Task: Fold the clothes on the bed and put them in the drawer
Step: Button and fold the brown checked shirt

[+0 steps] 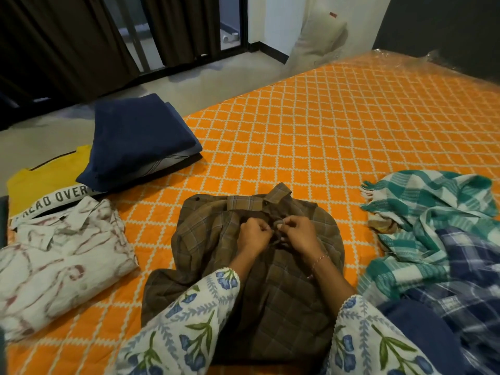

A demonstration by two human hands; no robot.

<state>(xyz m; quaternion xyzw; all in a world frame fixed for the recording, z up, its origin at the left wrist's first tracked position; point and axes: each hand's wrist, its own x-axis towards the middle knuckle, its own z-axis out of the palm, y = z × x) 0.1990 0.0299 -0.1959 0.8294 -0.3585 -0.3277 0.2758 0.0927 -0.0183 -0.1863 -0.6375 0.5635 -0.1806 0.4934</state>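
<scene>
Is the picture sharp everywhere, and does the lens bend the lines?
Head view: hands and brown checked shirt are fairly sharp; the bed pattern's lines curve from wide-angle distortion; the plastic-wrapped pillow looks hazy; the curtain corner is dim.

A checked shirt (243,266) lies at the bed's (324,131) near edge, both hands (278,234) on its front. Along the left edge lie a folded patterned shirt (59,261), a lettered tee (40,185) behind it, and folded trousers (140,136) overlapping the tee. Unfolded cloths (438,239) are heaped toward the right edge.
</scene>
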